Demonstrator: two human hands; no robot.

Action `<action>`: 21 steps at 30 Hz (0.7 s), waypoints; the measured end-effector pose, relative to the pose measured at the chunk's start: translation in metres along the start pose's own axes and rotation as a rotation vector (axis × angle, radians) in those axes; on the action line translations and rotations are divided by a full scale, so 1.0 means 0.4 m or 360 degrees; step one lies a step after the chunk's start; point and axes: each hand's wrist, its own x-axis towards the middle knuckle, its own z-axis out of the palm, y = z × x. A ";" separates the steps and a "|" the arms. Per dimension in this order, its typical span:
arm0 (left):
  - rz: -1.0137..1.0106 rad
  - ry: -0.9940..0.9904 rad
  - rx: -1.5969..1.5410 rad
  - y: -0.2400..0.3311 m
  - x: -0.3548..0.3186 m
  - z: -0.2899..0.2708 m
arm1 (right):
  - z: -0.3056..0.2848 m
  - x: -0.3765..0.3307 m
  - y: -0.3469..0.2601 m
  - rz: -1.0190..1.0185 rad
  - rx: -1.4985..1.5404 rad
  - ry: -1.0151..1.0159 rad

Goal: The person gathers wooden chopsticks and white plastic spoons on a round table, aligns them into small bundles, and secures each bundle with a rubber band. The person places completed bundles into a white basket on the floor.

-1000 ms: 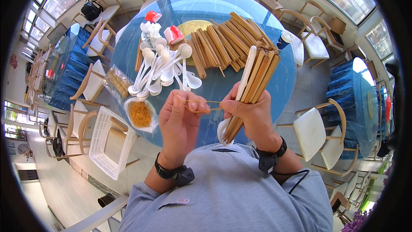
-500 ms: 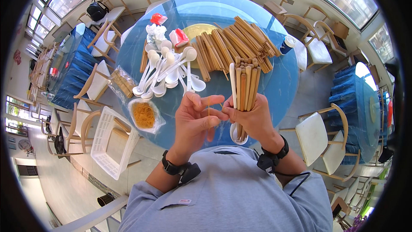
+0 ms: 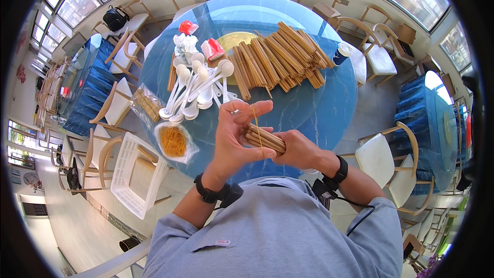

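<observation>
My right hand [image 3: 301, 149] is closed round a bundle of wooden chopsticks [image 3: 265, 140], which lies tilted with its ends toward my left hand [image 3: 229, 139]. A thin yellow rubber band [image 3: 256, 116] is stretched between the spread thumb and fingers of my left hand, crossing in front of the chopstick ends. Whether it fully encircles the bundle I cannot tell. Just below my right hand a white rounded edge [image 3: 309, 171] shows; the rest of it is hidden. Beyond my hands lie white spoons [image 3: 198, 85] and a large pile of chopsticks [image 3: 280, 59].
A bag of yellow rubber bands [image 3: 172, 140] rests at the left of the blue round table [image 3: 329, 110], near a clear packet of chopsticks [image 3: 147, 105]. Red-and-white packets [image 3: 212, 50] and a dark paper cup [image 3: 341, 54] stand farther back. A white crate [image 3: 136, 180] is at the lower left.
The chopstick bundle has tipped from upright to lying toward my left hand. My left hand has opened wider, stretching the rubber band at the bundle's ends.
</observation>
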 end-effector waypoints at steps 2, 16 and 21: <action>-0.0101 -0.0133 0.0300 0.021 0.008 -0.009 | 0.001 0.000 -0.001 0.0014 -0.0185 -0.0141; -0.0522 0.0642 -0.0733 -0.220 -0.035 -0.010 | 0.030 -0.061 -0.014 -0.0841 -0.0521 0.0699; 0.0523 0.0565 0.0170 -0.183 -0.016 0.016 | 0.025 -0.016 0.028 0.0241 0.0693 0.0218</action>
